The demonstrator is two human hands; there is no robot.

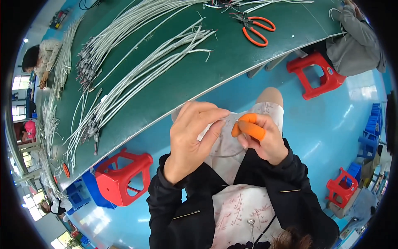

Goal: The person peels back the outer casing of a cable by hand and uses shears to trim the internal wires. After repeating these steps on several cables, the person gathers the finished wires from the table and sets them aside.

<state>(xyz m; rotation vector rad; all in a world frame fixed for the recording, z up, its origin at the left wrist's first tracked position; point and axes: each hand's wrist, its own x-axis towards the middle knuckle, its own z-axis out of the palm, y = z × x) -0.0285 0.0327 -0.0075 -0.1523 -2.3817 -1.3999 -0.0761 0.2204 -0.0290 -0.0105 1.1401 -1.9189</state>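
Note:
In front of my lap, my left hand (195, 137) pinches thumb against fingertips around a thin, pale cable end, mostly hidden by the fingers. Close to its right, my right hand (263, 137) wears orange finger cots on thumb and index finger, and these are pressed together on the same cable. A grey loop of the cable (227, 156) hangs below and between both hands, over my patterned clothing. The very tip between the hands is too small to make out.
A green table (215, 68) bears bundles of white cables (141, 74) with dark connector ends, and orange-handled pliers (255, 29). Red stools stand left (124, 176) and right (315, 74) on the blue floor. A person in grey (356, 45) sits at the table's far right; others work at left.

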